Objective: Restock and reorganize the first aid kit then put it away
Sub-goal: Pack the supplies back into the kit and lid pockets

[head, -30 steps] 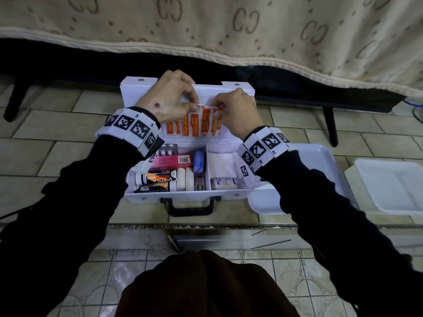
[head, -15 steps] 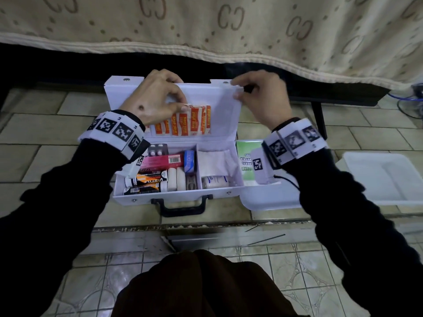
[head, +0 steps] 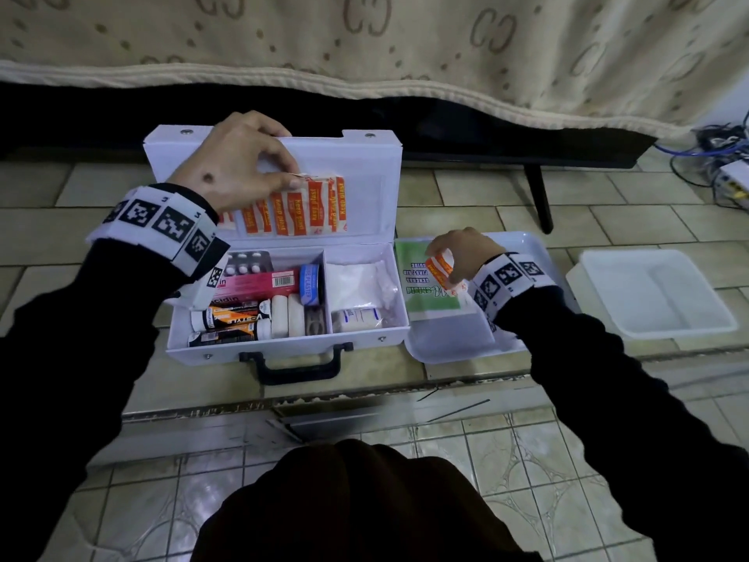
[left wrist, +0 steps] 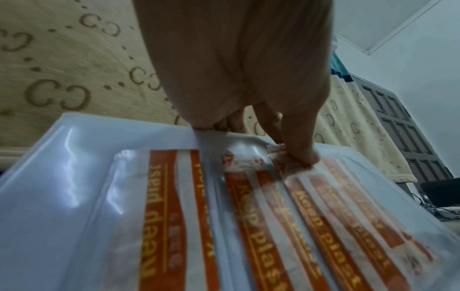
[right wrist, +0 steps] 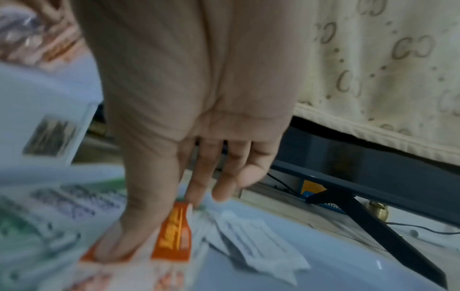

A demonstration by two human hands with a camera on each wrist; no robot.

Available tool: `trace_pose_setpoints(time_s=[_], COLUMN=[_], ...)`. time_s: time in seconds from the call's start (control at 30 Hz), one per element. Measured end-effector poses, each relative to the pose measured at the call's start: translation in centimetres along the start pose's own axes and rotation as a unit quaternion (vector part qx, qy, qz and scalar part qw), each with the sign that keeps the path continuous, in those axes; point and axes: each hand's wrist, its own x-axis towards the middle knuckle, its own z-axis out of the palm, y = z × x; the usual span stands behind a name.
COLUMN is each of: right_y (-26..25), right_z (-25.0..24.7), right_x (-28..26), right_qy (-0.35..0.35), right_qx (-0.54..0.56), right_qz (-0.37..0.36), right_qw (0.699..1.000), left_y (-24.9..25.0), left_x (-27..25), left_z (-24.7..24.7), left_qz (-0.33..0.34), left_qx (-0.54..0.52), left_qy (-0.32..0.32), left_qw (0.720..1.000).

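Note:
The white first aid kit lies open on the floor tiles, its lid upright. A clear pocket in the lid holds several orange plasters. My left hand curls its fingers over the lid's top edge, and its thumb pins the plaster tops against the pocket. To the right of the kit, my right hand pinches orange plaster strips over a green first aid guide that lies in a white tray.
The kit's base holds tubes, a pink box, pill blisters, bandage rolls and gauze. White sachets lie in the tray. An empty white tub stands at far right. A bed with a black leg runs behind, with cables at right.
My right hand left the lid's top edge, dropped down and right to the tray, and took hold of plaster strips. My left hand stayed on the lid pocket.

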Motion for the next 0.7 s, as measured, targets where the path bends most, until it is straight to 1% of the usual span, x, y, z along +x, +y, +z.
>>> trace_pose_setpoints(time_s=[0.1,0.13,0.23,0.3,0.33,0.37,0.43,0.47,0.5,0.53,0.57,0.63,0.7], right_y=[0.0,0.1,0.6,0.7,0.6,0.4,-0.9,-2.0,-3.3,-4.9,-6.4,-8.9,-10.7], right_z=[0.5,0.4,-0.5,-2.4,-3.7,-5.3,-8.3,-9.6,-10.5,-11.0,-11.2,-11.1,-10.6], right_x=[0.4,0.4,0.1,-0.7,-1.2,-1.8,-3.0,-3.5,-3.8,-3.9,-3.7,-2.9,-2.0], right_qy=[0.026,0.032,0.033,0.061,0.095,0.144,0.259,0.299,0.322,0.330,0.328,0.313,0.301], right_qx=[-0.079,-0.085,-0.007,0.059,0.093,0.122,0.168,0.195,0.217,0.227,0.221,0.182,0.154], right_qz=[0.004,0.004,-0.001,-0.011,-0.015,-0.026,-0.068,-0.100,-0.135,-0.167,-0.190,-0.214,-0.222], right_qw=[0.997,0.996,0.999,0.996,0.991,0.982,0.949,0.929,0.912,0.901,0.899,0.907,0.915], left_y=[0.0,-0.1,-0.3,-0.4,-0.5,-0.5,-0.6,-0.7,-0.8,-0.8,-0.8,-0.9,-1.0], left_x=[-0.5,-0.7,-1.1,-1.2,-1.3,-1.3,-1.3,-1.2,-1.2,-1.2,-1.2,-1.3,-1.4], left_z=[0.0,0.1,0.1,0.1,0.1,0.0,-0.1,-0.1,-0.1,-0.1,0.0,0.2,0.2], left_qz=[0.010,0.013,0.004,0.005,0.008,0.010,0.012,0.012,0.010,0.010,0.012,0.019,0.021], left_qx=[0.007,0.020,0.055,0.055,0.048,0.039,0.021,0.012,0.006,0.005,0.007,0.012,0.006], left_qy=[0.013,0.022,0.034,0.030,0.030,0.033,0.037,0.040,0.040,0.041,0.042,0.047,0.052], left_qw=[1.000,0.999,0.998,0.998,0.998,0.999,0.999,0.999,0.999,0.999,0.999,0.999,0.998])
